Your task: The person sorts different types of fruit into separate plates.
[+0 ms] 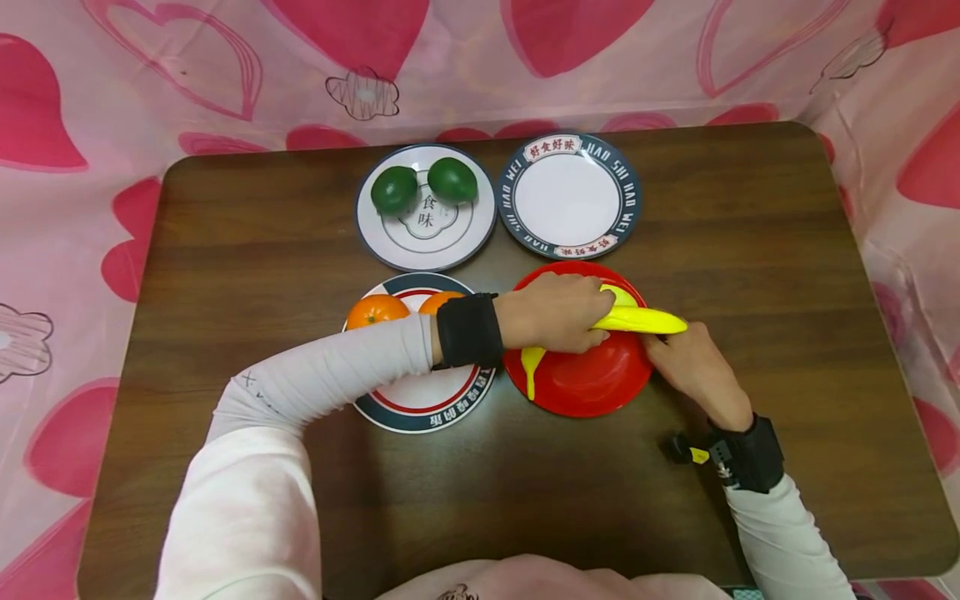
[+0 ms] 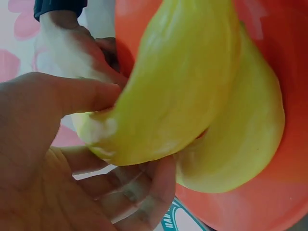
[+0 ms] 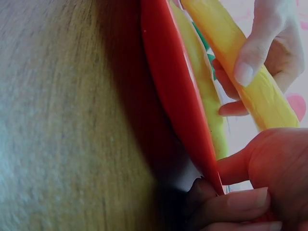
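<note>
My left hand (image 1: 558, 312) grips a yellow banana (image 1: 645, 320) over the red plate (image 1: 592, 383), thumb on one side and fingers on the other. A second banana (image 2: 240, 144) lies on the plate under the held one; its stem shows past my left hand in the head view. At the plate's right edge, my right hand (image 1: 693, 367) pinches the rim, with the thumb (image 3: 236, 166) on the inner side and fingers curled beneath. One end of the held banana reaches over toward my right hand.
Left of the red plate, a blue-rimmed plate (image 1: 431, 425) bears oranges (image 1: 377, 311), partly covered by my left arm. Behind stand a white plate (image 1: 425, 254) with two green fruits (image 1: 393, 191) and a plate with a lettered rim (image 1: 570, 196). Everything is on a brown wooden table (image 1: 750, 250).
</note>
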`<state>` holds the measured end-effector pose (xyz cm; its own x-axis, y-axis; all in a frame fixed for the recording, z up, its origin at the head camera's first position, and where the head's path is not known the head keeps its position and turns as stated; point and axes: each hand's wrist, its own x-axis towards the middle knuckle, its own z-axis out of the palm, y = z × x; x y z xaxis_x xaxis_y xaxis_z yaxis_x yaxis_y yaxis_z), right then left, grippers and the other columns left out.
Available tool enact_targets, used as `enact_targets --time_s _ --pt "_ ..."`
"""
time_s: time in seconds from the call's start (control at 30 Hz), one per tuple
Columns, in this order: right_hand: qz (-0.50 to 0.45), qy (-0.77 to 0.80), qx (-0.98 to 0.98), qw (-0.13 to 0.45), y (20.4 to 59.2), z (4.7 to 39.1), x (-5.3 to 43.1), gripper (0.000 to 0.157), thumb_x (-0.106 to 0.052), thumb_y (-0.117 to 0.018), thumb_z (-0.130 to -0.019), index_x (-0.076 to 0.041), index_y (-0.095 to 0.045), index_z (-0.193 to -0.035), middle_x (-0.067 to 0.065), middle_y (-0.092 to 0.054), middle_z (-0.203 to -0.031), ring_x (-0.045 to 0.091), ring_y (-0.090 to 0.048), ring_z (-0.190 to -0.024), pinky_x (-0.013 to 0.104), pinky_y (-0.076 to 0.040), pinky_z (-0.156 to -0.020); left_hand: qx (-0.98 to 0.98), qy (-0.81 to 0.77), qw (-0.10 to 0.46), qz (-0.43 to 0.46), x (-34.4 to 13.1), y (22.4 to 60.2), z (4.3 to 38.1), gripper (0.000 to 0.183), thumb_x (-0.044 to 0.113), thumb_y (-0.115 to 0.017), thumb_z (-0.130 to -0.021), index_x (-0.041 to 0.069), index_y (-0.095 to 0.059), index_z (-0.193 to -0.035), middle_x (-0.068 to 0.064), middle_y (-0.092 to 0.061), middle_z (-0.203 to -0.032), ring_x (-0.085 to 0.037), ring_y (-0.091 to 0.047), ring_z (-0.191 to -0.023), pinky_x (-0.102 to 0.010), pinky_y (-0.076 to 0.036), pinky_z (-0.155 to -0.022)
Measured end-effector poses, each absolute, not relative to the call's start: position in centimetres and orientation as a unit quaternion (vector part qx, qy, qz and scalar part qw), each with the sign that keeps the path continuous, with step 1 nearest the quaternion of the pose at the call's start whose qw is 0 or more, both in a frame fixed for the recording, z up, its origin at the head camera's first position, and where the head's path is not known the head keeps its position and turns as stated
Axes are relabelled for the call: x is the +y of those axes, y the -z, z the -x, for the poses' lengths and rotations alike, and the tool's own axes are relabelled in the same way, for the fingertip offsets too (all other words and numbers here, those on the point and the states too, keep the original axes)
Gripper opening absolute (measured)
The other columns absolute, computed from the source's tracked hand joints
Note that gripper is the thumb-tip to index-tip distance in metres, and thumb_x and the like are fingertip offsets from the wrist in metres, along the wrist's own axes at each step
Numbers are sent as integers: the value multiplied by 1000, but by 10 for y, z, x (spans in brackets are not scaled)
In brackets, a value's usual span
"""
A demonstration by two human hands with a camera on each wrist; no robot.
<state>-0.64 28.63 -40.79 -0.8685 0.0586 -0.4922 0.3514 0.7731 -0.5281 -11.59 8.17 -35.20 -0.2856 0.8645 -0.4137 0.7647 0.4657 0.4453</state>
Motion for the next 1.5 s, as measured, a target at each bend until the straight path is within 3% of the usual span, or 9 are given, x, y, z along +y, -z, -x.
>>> enact_targets --time_s 0.13,0.33,0.57,0.87,1.1,1.27,1.5 --pt "-116 319 910 240 406 7 285 44 -41 -42 -99 0 -46 -117 10 -50 -79 26 -47 -68 35 -42 -61 806 -54 290 -513 81 350 113 63 41 -61 -91 11 -43 -143 -5 -52 -118 -13 -51 -94 -22 -46 -73" --pt "-104 321 910 242 402 6 286 54 -48 -43 -98 1 -49 -120 10 -54 -82 25 -51 -71 34 -45 -60 810 -40 279 -513 78 349 111 68 43 -64 -89 11 -41 -145 -6 -52 -121 -14 -51 -95 -23 -47 -72" --pt "-93 330 909 239 395 -2 290 60 -57 -46 -95 -3 -49 -121 8 -56 -82 24 -52 -67 34 -44 -55 807 -36 280 -518 74 346 111 63 41 -63 -90 12 -44 -143 -6 -52 -122 -15 -52 -95 -23 -47 -71" --pt "-90 320 914 234 382 -6 299 55 -51 -47 -96 -5 -54 -125 6 -61 -84 23 -54 -70 35 -48 -60 802 -50 302 -513 68 343 110 58 39 -63 -91 13 -46 -140 -5 -51 -121 -14 -52 -94 -21 -46 -70" --pt "-109 305 931 166 369 -5 313 53 -56 -40 -97 -10 -62 -108 8 -60 -79 24 -53 -69 34 -43 -56 809 -52 292 -507 58 338 113 53 38 -60 -93 13 -50 -137 -6 -51 -118 -15 -52 -96 -21 -47 -71" --pt "-110 298 938 138 362 10 317 58 -61 -38 -95 -9 -63 -101 9 -60 -77 27 -52 -70 36 -42 -56 819 -84 282 -493 45 327 118 53 37 -58 -94 11 -50 -140 -9 -53 -121 -16 -54 -98 -21 -48 -76" --pt "-96 285 946 120 365 70 317 68 -64 -43 -91 -5 -57 -121 14 -65 -93 30 -57 -78 43 -51 -63 828 -109 267 -481 29 322 119 48 37 -59 -93 11 -55 -133 -7 -55 -115 -16 -55 -93 -21 -48 -75"
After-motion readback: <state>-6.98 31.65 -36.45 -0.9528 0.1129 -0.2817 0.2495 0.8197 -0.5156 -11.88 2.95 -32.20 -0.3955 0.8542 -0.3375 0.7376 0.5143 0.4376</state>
